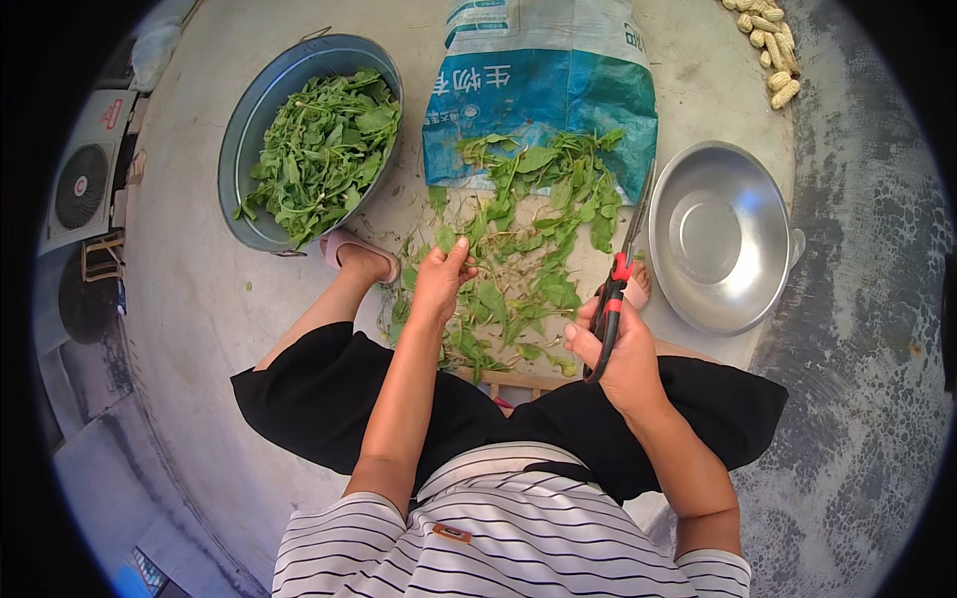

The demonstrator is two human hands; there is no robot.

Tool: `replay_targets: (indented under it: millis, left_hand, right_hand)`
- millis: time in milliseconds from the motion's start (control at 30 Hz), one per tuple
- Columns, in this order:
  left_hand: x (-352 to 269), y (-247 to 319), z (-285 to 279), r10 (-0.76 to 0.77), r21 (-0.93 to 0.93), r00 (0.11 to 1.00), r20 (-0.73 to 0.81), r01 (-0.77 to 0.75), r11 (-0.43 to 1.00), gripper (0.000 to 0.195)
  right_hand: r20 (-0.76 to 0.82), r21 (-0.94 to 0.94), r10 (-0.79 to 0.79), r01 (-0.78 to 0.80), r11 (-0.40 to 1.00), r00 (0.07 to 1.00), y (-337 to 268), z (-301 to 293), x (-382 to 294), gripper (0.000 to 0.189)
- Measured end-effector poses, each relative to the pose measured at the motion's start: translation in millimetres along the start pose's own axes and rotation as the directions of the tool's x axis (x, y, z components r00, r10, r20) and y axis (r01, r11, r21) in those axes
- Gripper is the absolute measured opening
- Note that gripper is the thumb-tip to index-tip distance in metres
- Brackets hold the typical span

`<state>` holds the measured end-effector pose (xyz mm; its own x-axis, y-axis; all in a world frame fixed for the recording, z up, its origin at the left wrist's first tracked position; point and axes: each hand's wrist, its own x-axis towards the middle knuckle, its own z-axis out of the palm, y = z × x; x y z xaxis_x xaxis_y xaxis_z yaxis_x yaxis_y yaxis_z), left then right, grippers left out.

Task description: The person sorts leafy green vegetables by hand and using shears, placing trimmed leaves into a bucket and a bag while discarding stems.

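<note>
My left hand (446, 278) pinches a small leafy green sprig (445, 238) between thumb and fingers, above the scattered greens. In my right hand (620, 344) is a pair of scissors (619, 276) with black and red handles; the long blades point away from me and look nearly closed. Loose leafy greens (549, 288) and stem scraps lie on the concrete between my feet. More leafy greens (325, 142) are heaped in a large oval metal tub (247, 127) at the upper left. Some greens also rest on the near edge of a blue and white woven sack (538, 97).
A shiny steel basin (710, 232) with nothing visible in it sits right of the sack. Peanuts in shells (774, 45) lie at the upper right. Part of a wooden stool (523, 380) shows between my legs. An air conditioner unit (84, 176) stands at the far left.
</note>
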<state>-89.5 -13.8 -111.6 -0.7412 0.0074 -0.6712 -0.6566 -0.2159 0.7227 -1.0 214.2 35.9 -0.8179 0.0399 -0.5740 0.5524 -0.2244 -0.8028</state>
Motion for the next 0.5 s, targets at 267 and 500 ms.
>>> replay_targets:
  millis: [267,500]
  left_hand:
    - [-120,15,38,0.168,0.048,0.963,0.210,-0.182,0.982,0.018]
    - [-148,-4,31,0.229,0.282,0.923,0.309,-0.319,0.905,0.018]
  right_hand:
    - [0.012,0.096,-0.229,0.227,0.969,0.973,14,1,12,0.034]
    - [0.171,0.123,-0.078,0.057,0.991,0.982,3,-5,11,0.030]
